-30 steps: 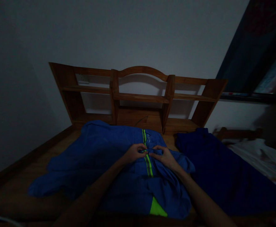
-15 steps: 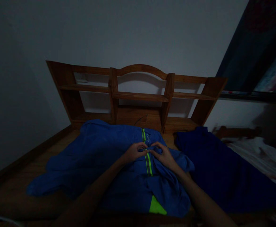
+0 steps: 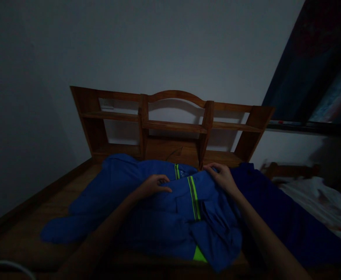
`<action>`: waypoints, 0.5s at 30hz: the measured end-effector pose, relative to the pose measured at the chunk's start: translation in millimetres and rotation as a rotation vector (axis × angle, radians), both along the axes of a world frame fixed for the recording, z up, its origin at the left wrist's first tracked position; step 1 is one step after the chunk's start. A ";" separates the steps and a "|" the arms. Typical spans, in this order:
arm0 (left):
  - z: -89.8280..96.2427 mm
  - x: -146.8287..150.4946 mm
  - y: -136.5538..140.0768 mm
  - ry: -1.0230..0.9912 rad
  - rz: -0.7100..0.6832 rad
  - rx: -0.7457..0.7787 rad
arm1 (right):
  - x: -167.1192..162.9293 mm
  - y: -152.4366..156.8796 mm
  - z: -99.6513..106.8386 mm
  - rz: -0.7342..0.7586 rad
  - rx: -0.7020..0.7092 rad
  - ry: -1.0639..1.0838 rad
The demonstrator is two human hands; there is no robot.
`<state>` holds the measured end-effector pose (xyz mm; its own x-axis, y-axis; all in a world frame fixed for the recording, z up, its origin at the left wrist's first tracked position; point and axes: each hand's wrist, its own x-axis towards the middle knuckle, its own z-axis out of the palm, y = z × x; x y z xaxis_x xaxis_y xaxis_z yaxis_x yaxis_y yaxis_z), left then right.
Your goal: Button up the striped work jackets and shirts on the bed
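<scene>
A blue work jacket with bright yellow-green and grey reflective stripes lies spread over the wooden surface, some of its cloth bunched at the right. My left hand is over the middle of the jacket, left of the stripes, thumb and fingers apart with a gap between them. At the upper right, my right hand pinches the edge of the jacket's front panel between thumb and fingers, and the cloth there is lifted a little. White lettering shows just beside the upper stripe. Dim light hides fine detail.
Behind the jacket stands a wooden shelf unit against the wall. A darker blue cloth lies to the right, with white bedding beyond it. A pale cable curves in at the lower left.
My hands were together at the stripe and are now apart. The left has moved left and opened; the right has moved right and up, drawing the front panel and its stripe along.
</scene>
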<state>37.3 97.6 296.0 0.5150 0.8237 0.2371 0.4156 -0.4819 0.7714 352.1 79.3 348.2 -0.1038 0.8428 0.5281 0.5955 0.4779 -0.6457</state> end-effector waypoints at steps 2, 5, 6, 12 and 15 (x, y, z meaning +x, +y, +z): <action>3.4 -4.4 -1.5 0.041 0.020 0.091 | 9.6 -0.4 13.1 -0.042 0.046 -0.076; 0.0 3.3 -3.1 0.106 0.124 0.253 | 11.6 -3.6 20.7 -0.165 0.091 -0.204; -3.2 8.2 -3.3 0.125 0.174 0.303 | 6.6 -5.6 19.9 -0.205 0.113 -0.243; -28.6 25.5 -2.9 0.159 0.381 0.432 | -70.7 -16.3 -11.1 0.027 0.224 -0.397; -33.5 20.9 -6.7 0.187 0.414 0.432 | -98.8 -8.9 -37.3 0.203 0.185 -0.406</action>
